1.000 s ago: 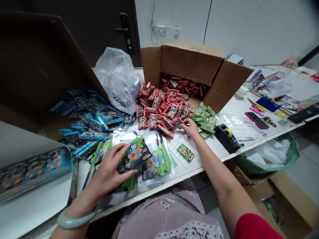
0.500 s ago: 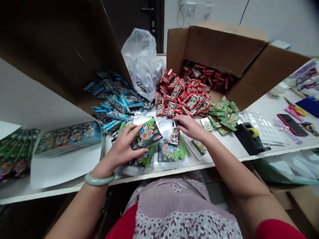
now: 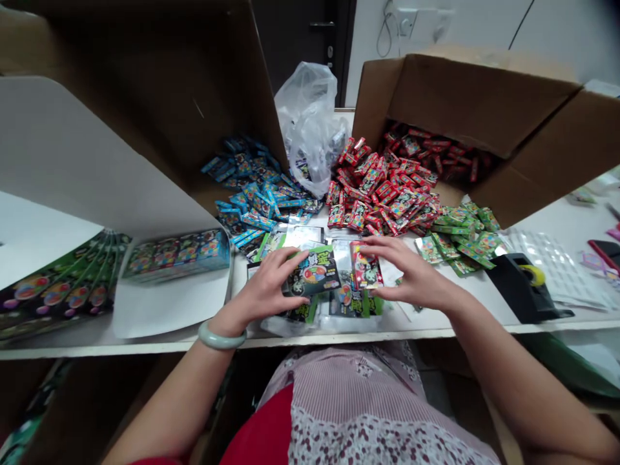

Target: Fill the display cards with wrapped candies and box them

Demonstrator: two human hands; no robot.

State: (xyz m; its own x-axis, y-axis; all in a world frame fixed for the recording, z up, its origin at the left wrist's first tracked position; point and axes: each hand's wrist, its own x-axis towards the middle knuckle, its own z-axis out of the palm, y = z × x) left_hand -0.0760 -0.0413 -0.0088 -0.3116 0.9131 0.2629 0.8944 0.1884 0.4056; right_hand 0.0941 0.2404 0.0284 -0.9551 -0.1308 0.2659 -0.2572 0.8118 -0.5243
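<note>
My left hand (image 3: 264,284) grips a black and green printed pouch (image 3: 312,271) at its left edge. My right hand (image 3: 411,274) has its fingertips on a red candy packet (image 3: 365,265), just right of the pouch, and the two hands nearly meet. Beneath them lie more black and green pouches (image 3: 351,303) on transparent plastic. Loose piles fan out beyond my fingers: blue packets (image 3: 256,200), red packets (image 3: 382,194) and green packets (image 3: 460,236). A jade bangle (image 3: 221,339) circles my left wrist.
An open cardboard box (image 3: 465,103) holds more red packets at the back. A large carton flap (image 3: 145,110) rises at the left, with a blue display box (image 3: 177,255) below it. A plastic bag (image 3: 307,129), a black tape dispenser (image 3: 520,287) and a bubble sheet (image 3: 552,268) stand around.
My right hand has moved from the green packets to the red packet, which now sits beside the pouch. My left hand has lifted the pouch, and the view has turned left.
</note>
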